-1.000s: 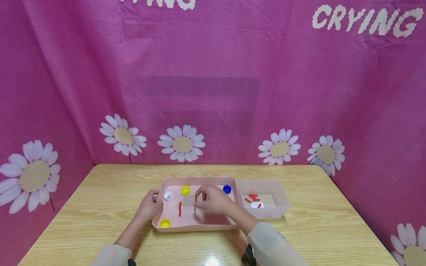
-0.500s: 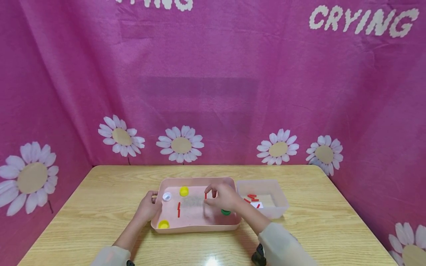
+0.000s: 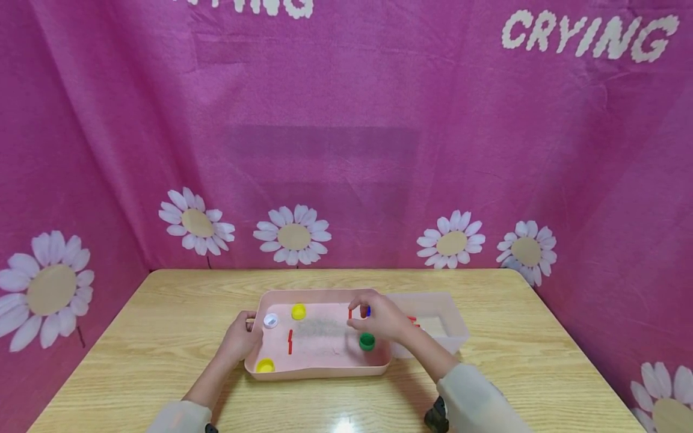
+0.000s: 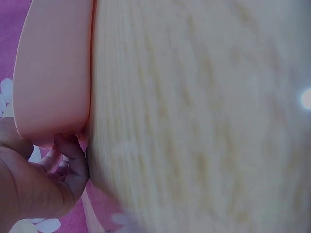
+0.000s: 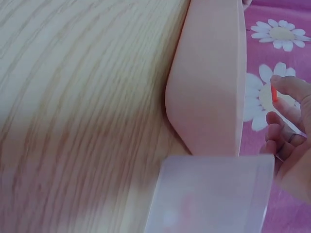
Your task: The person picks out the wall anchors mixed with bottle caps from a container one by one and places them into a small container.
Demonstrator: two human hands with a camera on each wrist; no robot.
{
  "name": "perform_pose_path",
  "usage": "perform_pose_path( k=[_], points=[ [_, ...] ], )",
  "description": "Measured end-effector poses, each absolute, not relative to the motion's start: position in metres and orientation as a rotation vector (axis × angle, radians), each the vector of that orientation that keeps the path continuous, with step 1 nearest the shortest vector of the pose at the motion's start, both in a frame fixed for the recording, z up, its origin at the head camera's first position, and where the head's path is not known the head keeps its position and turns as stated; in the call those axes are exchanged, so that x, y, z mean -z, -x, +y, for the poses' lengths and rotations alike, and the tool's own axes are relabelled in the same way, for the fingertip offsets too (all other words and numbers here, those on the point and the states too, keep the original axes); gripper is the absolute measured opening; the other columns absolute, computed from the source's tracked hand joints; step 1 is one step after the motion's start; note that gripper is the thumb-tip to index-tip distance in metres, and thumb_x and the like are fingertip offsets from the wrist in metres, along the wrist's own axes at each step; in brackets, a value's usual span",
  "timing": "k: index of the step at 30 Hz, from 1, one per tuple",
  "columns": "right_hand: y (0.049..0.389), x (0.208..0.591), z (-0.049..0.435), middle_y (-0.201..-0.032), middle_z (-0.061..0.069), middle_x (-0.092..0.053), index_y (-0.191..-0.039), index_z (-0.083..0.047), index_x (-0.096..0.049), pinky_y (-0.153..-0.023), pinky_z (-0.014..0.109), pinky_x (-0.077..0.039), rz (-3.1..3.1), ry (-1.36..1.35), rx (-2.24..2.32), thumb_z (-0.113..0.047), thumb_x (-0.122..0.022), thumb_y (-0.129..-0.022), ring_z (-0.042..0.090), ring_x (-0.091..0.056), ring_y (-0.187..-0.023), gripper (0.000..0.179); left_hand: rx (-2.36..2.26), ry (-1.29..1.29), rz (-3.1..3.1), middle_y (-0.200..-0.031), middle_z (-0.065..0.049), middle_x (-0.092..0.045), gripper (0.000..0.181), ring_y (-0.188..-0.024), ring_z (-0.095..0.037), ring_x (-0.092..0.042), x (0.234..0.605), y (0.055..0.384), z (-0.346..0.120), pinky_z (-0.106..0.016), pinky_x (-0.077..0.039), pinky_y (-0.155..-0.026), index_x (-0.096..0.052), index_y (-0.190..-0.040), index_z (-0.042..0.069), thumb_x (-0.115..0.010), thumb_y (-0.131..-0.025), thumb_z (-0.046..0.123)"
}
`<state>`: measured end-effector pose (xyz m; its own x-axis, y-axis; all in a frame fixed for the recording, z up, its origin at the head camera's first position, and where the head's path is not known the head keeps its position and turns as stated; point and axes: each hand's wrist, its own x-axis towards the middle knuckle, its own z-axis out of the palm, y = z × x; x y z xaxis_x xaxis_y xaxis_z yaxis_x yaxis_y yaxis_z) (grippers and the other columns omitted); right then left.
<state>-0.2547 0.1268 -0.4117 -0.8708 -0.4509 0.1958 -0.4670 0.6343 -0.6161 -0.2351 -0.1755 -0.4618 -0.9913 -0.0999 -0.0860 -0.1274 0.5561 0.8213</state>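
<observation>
My right hand (image 3: pixel 379 316) pinches a short red stick (image 3: pixel 349 314) upright between thumb and index finger, over the right part of a pink tray (image 3: pixel 319 371). The same stick (image 5: pixel 274 91) shows in the right wrist view. My left hand (image 3: pixel 243 338) grips the tray's left end, thumb at the rim and fingers against the outside. Two more red sticks (image 3: pixel 290 347) lie end to end on the tray floor. Around them sit a white cap (image 3: pixel 271 320), two yellow caps (image 3: pixel 299 311) and a green cap (image 3: pixel 367 342). A blue cap (image 3: pixel 369 311) is partly hidden behind my right hand.
A translucent box (image 3: pixel 456 337) stands against the tray's right end, with red sticks in it partly covered by my right hand and forearm. Both containers rest on a wooden table (image 3: pixel 178 325). Behind it hangs a pink flowered cloth (image 3: pixel 346 180).
My right hand has moved rightward over the tray, carrying the red stick. This uncovers the green cap and hides part of the blue cap and the box's contents. My left hand stays in place.
</observation>
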Motion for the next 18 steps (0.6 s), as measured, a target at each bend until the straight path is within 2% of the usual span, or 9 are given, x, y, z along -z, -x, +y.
perform_pose_path(
  k=[6,18],
  points=[
    [0.254,0.407,0.137,-0.076,0.002,-0.056,-0.094,-0.009,-0.067,-0.054,0.022,-0.038,-2.869,-0.687,-1.089,-0.020,-0.073,-0.079,0.011,-0.045,-0.065,0.020,-1.446,0.215,2.736,-0.096,-0.022,-0.057,0.042,-0.081,-0.025,-0.058,0.462,0.235,-0.176,-0.029,-0.050,-0.065,-0.040,-0.125,-0.008,-0.048,-0.085,0.002],
    [0.254,0.401,0.158,-0.072,-0.001,-0.053,-0.095,-0.011,-0.067,-0.052,0.022,-0.040,-2.836,-0.650,-1.104,-0.023,-0.073,-0.079,0.012,-0.047,-0.063,0.021,-1.428,0.245,2.715,-0.103,-0.024,-0.057,0.043,-0.085,-0.026,-0.059,0.463,0.237,-0.176,-0.031,-0.052,-0.068,-0.039,-0.127,-0.007,-0.048,-0.086,0.003]
  ],
)
